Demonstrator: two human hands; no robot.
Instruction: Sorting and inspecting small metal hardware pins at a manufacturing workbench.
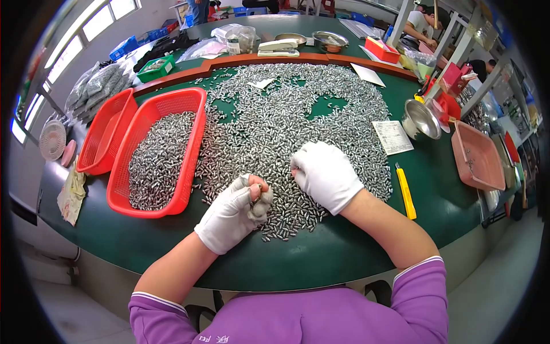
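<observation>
Small silver bullet-shaped metal parts (pixel 258 132) lie in a wide loose layer over the green table (pixel 252 264). My left hand (pixel 232 212), in a white glove with bare thumb and index tips, is held over the near edge of the layer. Its fingers are curled, thumb against index; a tiny thing may be between them, too small to name. My right hand (pixel 325 175), also in a white glove, rests lower among the parts to the right. Its fingers are bent together, and whatever they grip is hidden beneath the hand.
Left stands a red plastic basket (pixel 197 132) heaped with the same parts, beside another red basket (pixel 94 157). Right are a yellow cutter knife (pixel 405 192), a printed slip (pixel 392 137), a metal bowl (pixel 422 119) and a pink tub (pixel 478 166). A wooden rail (pixel 252 58) borders the far side.
</observation>
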